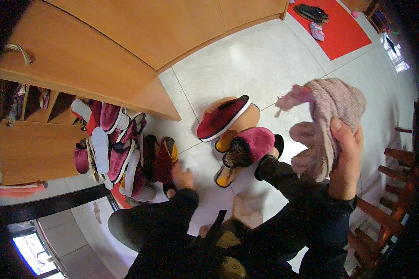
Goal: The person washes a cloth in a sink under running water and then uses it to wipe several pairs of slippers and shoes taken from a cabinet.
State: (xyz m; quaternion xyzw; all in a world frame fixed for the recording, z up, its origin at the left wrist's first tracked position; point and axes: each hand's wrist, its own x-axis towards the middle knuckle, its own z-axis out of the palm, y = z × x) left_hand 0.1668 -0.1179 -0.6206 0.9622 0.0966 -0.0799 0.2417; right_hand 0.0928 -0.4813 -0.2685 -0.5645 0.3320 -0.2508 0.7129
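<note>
My right hand (347, 153) grips a pale pink fuzzy slipper (338, 97), thumb pressed on it; small plush parts hang at its left side. My left hand (183, 177) is low over the floor, beside a dark red slipper with a yellow insole (167, 157); whether it touches that slipper I cannot tell. In the middle lie a red velvet slipper with a white sole edge (223, 117), a pink slipper with dark fur lining (256, 144) and tan slippers with yellow insoles (255, 115). At the left is a heap of mostly pink and red slippers (120, 157).
A wooden cabinet (136, 31) with an open door (90, 90) and shoe compartments (61, 108) stands at the left. A red mat (349, 31) holds a dark shoe (309, 13) and a small pink shoe (316, 31). Reddish wooden furniture (380, 216) is at the right.
</note>
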